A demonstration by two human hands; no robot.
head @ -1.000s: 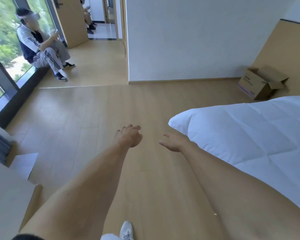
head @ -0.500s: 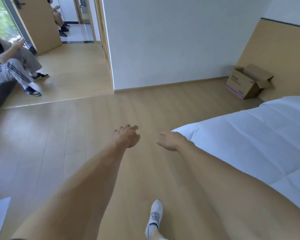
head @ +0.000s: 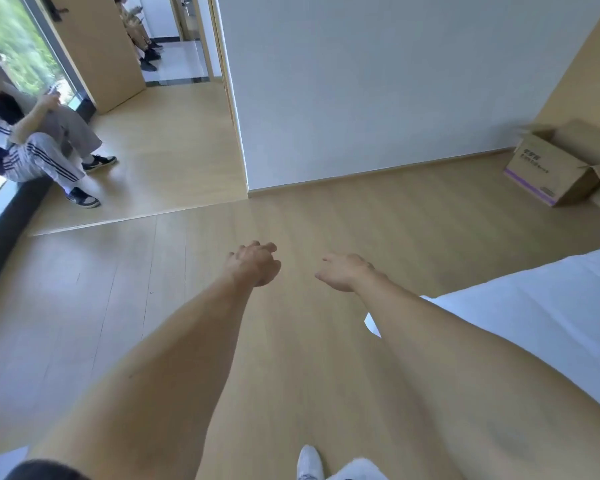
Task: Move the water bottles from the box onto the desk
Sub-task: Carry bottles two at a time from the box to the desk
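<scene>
An open cardboard box (head: 548,168) with a purple stripe stands on the wooden floor at the far right, against the wall. Its inside is hidden from here, so no bottles show. Both my arms stretch forward over the floor. My left hand (head: 255,263) hangs with loosely curled fingers and holds nothing. My right hand (head: 345,273) is relaxed with fingers extended, also empty. Both hands are well short of the box. No desk is in view.
A bed with a white duvet (head: 534,323) fills the right side. A white wall corner (head: 245,181) juts out ahead. A person (head: 42,147) sits by the window at left near an open door (head: 94,53). My white shoe (head: 309,462) shows at the bottom.
The view has advanced across the floor and swung; the box now lies farther right and nearer, and the seated person is closer at left. My hands keep the same pose.
</scene>
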